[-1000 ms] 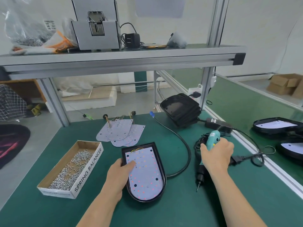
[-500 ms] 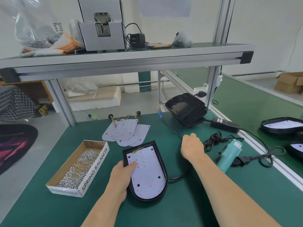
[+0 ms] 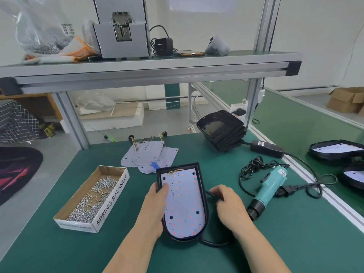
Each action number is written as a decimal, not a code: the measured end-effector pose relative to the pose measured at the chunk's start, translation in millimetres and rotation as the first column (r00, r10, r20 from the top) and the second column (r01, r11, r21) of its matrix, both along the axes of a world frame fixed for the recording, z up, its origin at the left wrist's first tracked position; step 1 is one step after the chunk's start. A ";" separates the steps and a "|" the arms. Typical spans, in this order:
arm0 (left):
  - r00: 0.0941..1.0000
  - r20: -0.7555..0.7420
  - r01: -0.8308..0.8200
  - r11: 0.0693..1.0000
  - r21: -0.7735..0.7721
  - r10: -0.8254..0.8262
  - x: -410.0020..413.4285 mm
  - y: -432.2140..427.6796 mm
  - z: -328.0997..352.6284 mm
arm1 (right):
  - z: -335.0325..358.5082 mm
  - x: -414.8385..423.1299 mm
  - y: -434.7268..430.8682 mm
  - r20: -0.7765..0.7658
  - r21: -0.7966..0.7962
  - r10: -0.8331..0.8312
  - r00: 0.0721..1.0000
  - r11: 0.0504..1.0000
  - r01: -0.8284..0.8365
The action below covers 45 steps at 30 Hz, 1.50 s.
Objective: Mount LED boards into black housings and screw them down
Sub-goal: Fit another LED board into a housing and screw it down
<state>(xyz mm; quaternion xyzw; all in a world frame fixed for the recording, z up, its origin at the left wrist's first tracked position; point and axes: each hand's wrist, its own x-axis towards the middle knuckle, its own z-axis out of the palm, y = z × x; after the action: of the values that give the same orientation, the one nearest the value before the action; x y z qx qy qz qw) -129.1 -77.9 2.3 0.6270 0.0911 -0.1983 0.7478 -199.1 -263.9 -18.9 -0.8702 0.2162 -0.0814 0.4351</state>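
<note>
left hand [image 3: 155, 205] — grip clamps housing [image 3: 178, 166] rim, thumb on LED board [image 3: 183, 201] | right hand [image 3: 228, 203] — pinching black cable [image 3: 210, 194]

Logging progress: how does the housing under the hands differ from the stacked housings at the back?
The front housing holds a board; the top of the stack looks empty. The front housing lies flat, alone; the stack is nested and tilted. The left hand grips the front housing; nothing touches the stack. Both are black with one rounded end.
</note>
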 end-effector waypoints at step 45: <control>0.766 0.585 -0.162 0.800 0.577 -0.267 3.0 -36.3 -47.4 | 88.0 -31.5 -87.6 0.432 0.827 -0.476 0.766 0.548 -0.126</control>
<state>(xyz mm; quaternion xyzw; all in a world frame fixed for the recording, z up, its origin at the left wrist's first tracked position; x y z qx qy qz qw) -126.1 -114.2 -45.2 0.8608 -0.1304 0.0445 0.4900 -230.6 -351.5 69.1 -0.4604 0.1662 -0.2954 0.8204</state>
